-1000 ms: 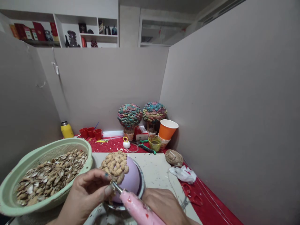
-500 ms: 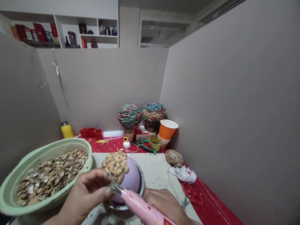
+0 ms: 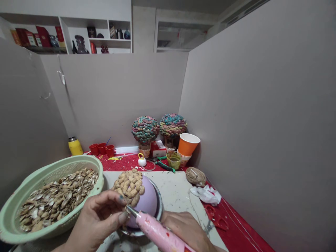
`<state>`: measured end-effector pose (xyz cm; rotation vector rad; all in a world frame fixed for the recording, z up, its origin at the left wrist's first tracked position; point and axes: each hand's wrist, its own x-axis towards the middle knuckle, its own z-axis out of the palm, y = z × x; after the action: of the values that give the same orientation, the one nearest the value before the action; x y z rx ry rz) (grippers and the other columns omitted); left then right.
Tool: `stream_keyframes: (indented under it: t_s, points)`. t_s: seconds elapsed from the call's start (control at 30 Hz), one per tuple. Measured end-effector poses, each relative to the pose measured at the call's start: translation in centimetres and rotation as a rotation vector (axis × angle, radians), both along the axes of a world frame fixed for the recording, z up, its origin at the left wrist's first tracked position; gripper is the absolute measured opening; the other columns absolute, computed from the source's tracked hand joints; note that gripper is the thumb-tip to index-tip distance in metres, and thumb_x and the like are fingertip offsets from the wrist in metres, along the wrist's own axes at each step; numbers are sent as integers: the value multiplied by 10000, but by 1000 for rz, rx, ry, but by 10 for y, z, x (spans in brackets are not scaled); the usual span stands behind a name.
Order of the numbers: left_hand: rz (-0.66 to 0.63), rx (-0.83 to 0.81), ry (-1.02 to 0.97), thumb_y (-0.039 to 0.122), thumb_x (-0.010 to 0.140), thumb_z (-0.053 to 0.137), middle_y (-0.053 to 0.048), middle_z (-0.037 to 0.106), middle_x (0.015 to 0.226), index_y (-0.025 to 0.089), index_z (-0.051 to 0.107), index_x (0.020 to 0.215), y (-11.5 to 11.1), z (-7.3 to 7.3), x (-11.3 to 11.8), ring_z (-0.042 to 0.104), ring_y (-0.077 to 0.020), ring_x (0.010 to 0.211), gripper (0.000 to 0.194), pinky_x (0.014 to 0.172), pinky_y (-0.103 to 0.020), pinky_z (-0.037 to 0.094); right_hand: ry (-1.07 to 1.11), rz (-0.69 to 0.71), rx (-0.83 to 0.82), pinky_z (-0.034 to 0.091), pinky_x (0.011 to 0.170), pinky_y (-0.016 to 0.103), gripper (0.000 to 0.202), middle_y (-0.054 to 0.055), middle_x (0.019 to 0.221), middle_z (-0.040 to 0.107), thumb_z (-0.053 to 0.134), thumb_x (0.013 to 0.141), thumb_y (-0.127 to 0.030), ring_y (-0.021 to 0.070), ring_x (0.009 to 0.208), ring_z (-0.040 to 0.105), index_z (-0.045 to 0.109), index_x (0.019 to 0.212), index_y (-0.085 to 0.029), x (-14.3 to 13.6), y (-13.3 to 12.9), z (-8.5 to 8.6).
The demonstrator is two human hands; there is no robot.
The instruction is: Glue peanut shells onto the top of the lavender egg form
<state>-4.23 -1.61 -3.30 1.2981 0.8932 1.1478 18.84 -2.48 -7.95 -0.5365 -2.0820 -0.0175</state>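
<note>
My right hand [image 3: 187,232] grips a pink glue gun [image 3: 157,234], its metal tip pointing up-left at my left fingertips. My left hand [image 3: 96,222] pinches a small peanut shell piece [image 3: 125,212] against that tip; the piece is mostly hidden by my fingers. Just behind them a lilac ball [image 3: 148,199] rests in a metal bowl [image 3: 159,203], with a patch of peanut shells [image 3: 129,186] stuck over its upper left side. A pale green colander [image 3: 18,196] full of loose shell halves [image 3: 56,197] stands at my left.
Grey partition walls close in on the left, back and right. At the back stand two shell-covered coloured trees [image 3: 159,129], an orange cup [image 3: 187,144], red cups [image 3: 102,148], a yellow bottle [image 3: 75,146], pliers [image 3: 162,164]. Twine [image 3: 194,176], white rag [image 3: 207,194], red scissors [image 3: 214,217] lie right.
The glue gun and my right hand have shifted slightly right and lower. My left hand stays pinched at the tip. Nothing else has moved.
</note>
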Motion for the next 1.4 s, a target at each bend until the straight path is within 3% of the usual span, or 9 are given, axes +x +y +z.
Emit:
stream_keyframes:
  t_s: [0.33,0.6,0.8,0.93,1.13,1.4]
  points:
    - [59,29,16,257,631,858,-7,726,672,199,734,719,-3,-3,0,657,-142,619,162,593,-185,540,-19,-27,29,296,412,253,456,-22,492,482,168,1059,-300,121,400,452,399,672,-232,1,-2,3]
    - [67,26,27,269,608,872,-16,733,669,188,739,701,-2,2,2,674,-155,628,182,589,-189,553,-6,-21,-8,270,408,261,483,-29,501,454,162,1061,-353,113,402,409,396,657,-231,0,-3,6]
    - [197,36,-12,284,566,891,6,712,625,192,720,671,-9,6,8,657,-144,588,221,558,-176,543,2,-62,43,258,395,262,516,-33,472,437,115,1062,-337,111,386,386,375,629,-233,-1,-3,7]
    - [92,70,44,243,642,850,-9,738,659,191,728,719,-5,3,0,693,-163,604,153,576,-193,567,-15,-48,71,250,402,268,477,-36,480,437,154,1058,-282,116,394,398,394,649,-231,1,-3,6]
    - [95,99,52,212,669,831,0,747,662,203,725,738,-2,-2,-4,702,-154,600,127,576,-177,570,-1,-45,34,257,411,266,488,-43,494,430,187,1055,-418,113,408,396,379,644,-235,1,-3,-1]
    - [160,136,60,205,607,858,-11,744,645,198,742,697,-3,3,-1,703,-170,580,148,558,-189,580,-19,-36,27,249,417,271,501,-46,504,421,210,1052,-445,113,420,393,395,638,-232,1,-3,3]
